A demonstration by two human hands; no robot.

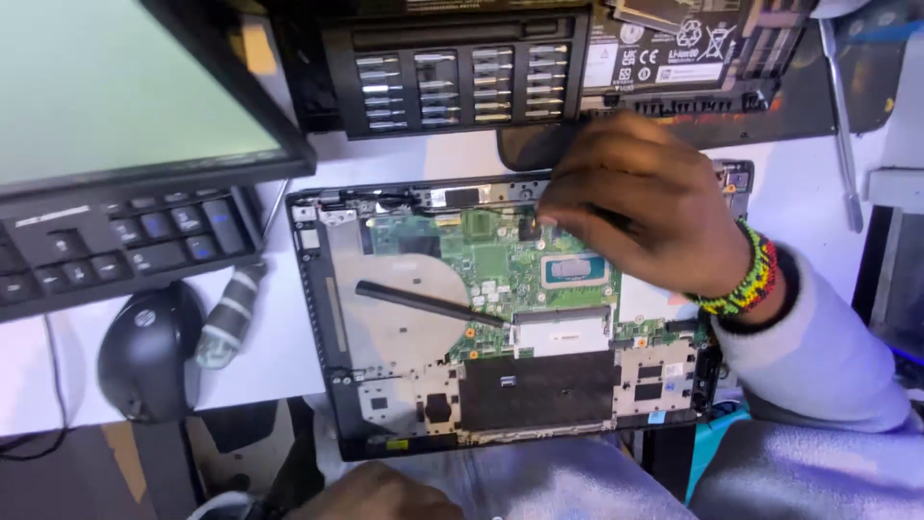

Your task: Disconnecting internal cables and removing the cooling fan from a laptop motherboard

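Fingers of the right hand are curled downward and bunched close together, tips pressing onto the upper edge of the circuit board near the hinge strip; whether they pinch anything small beneath cannot be told, since the hand covers that spot. Right wrist carries a beaded bracelet in green, yellow and red, with a pale grey sleeve running off toward the lower right of the frame. Open laptop base lies flat at centre frame on a white table, back cover off, green board exposed in its upper half, a silvery chip just left of the hand, a dark rectangular bay along its lower edge. Black pen-like tool rests diagonally across the base, untouched, its tip pointing toward the board's middle. Left hand shows only partly at the bottom edge, below the base and apart from it; its finger state cannot be told. Bit set in a black tray sits at top centre, just above the base. Black battery pack lies at upper right. Monitor and keyboard fill the upper left. Black mouse sits at lower left, with a grey-handled screwdriver just beside it.
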